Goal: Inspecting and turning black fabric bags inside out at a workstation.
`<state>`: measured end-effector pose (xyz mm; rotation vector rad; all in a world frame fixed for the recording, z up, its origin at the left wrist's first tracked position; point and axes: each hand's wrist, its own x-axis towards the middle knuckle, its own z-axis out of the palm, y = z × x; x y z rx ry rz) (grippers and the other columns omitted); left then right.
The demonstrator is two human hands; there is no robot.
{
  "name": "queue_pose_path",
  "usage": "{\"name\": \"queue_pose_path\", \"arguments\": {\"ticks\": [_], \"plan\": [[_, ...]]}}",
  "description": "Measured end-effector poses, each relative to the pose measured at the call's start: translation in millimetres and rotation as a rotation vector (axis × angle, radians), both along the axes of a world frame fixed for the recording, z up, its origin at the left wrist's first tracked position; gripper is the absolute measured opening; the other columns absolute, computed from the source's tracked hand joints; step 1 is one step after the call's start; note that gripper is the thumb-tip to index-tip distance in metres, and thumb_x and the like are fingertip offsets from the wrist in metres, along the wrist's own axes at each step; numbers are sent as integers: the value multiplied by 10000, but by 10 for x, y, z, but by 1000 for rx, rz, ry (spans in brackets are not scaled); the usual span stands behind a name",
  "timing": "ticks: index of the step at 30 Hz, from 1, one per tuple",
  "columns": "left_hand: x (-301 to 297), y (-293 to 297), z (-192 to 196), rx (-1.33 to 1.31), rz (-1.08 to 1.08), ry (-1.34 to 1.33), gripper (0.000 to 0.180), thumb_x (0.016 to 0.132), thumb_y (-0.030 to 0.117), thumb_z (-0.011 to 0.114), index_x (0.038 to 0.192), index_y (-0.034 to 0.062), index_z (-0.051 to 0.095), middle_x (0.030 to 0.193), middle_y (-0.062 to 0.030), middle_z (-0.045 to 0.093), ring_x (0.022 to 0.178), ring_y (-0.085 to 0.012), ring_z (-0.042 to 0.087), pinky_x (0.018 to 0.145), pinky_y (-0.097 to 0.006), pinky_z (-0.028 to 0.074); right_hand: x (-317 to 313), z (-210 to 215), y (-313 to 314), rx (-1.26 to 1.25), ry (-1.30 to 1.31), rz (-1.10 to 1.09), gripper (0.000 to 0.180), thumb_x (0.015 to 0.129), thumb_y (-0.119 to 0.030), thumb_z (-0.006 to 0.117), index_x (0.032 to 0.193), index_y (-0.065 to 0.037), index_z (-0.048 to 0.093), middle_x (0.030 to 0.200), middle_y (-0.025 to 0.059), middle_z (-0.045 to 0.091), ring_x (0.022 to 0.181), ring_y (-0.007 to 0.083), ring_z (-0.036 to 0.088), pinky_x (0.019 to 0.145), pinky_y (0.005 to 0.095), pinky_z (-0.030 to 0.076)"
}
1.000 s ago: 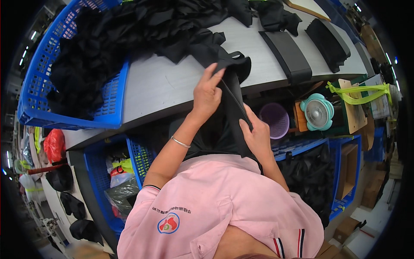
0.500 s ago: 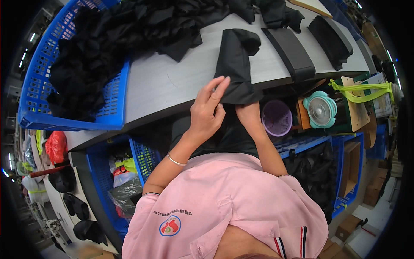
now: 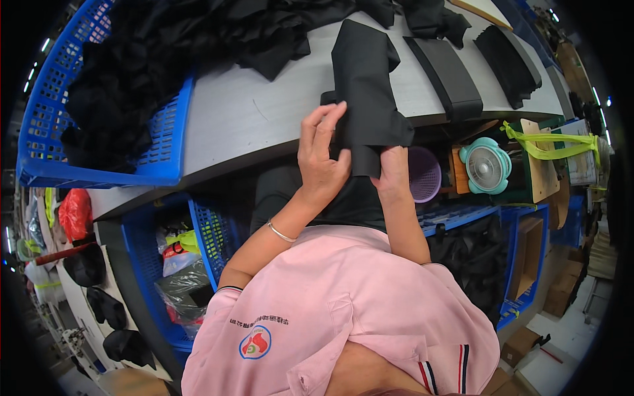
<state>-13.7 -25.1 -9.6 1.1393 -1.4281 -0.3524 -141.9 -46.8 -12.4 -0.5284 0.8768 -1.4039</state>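
Observation:
A black fabric piece (image 3: 365, 86) reaches over the table's near edge, its upper part lying on the tabletop and its lower end folded. My right hand (image 3: 394, 173) grips that lower end at its right corner, some fingertips hidden by the cloth. Along the left side of the fabric is my left hand (image 3: 320, 152), fingers stretched out and thumb apart. Its fingertips touch the fabric's left edge, and the thumb is close to the lower fold.
A blue crate (image 3: 99, 178) heaped with black fabric stands at the left. Two stacks of black pieces, one flat (image 3: 449, 79) and one curved (image 3: 507, 66), lie at the right. Below the table edge are a purple basket (image 3: 424, 175) and a teal fan (image 3: 485, 166).
The fabric's far end has unfolded and now stretches farther up the table. My right hand has shifted slightly right and nearer with the lower end; my left fingers stay along its left side.

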Motion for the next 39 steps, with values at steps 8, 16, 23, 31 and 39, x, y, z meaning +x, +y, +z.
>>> {"name": "queue_pose_path", "arguments": {"ticks": [8,16,23,31,39], "plan": [[-156,58,68,1,-59,113,611,644,-197,586,1174,90,687,1125,-64,618,759,-118,562,595,-234,469,-43,-319,-69,-87,-360,11,410,955,-264,628,1290,-42,546,1227,94,623,1094,220,624,945,373,543],[-163,86,93,43,-70,125,625,645,-170,575,1211,82,658,1135,-78,594,799,-163,595,612,-266,488,-26,-471,-115,-82,-343,54,482,908,-365,658,1256,-45,566,1195,102,627,1066,245,637,914,403,562],[-216,94,20,37,-68,144,640,652,-145,593,1245,91,644,1168,-89,581,970,-230,623,741,-296,529,28,-356,-87,-26,-548,195,355,924,-309,624,1174,-59,591,1058,83,635,861,237,631,696,363,558],[-144,149,41,77,-122,165,664,696,-148,588,1319,77,624,1234,-75,543,806,-118,558,642,-210,493,68,-271,-95,-43,-380,216,320,925,-318,611,1132,-75,604,994,73,632,761,222,601,591,329,513],[18,126,-109,37,-70,112,509,837,-87,551,1329,30,610,1087,-122,635,794,-126,585,691,-243,512,169,-557,-154,-168,-175,-66,425,995,-269,580,1342,-36,506,1304,101,582,1170,245,588,1017,384,501]]}}
